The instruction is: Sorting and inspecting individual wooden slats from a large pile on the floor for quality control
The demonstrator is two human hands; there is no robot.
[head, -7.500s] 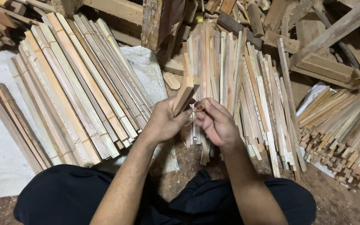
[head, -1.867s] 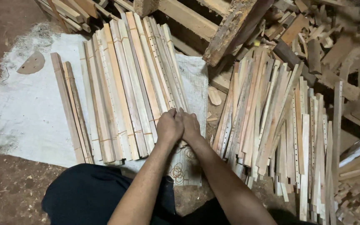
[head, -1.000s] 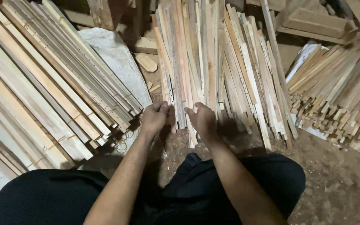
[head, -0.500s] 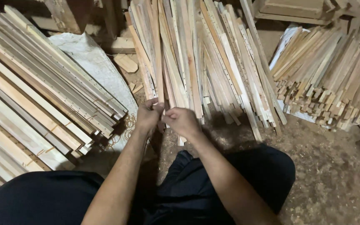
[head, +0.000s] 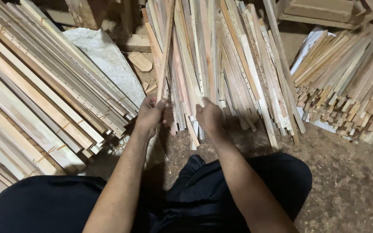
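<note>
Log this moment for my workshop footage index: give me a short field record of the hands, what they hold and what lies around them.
Left hand: left hand grips one thin wooden slat, lifted above the pile.
Right hand: right hand rests on the near ends of the middle slat pile; grip unclear.
Left side: long bundled strips on a white sheet.
Right side: stack of shorter sticks.
Ground: dirt floor with wood dust.
Posture: seated, dark trousers.

Left slat stack (head: 35, 99) cut off by frame edge
</note>
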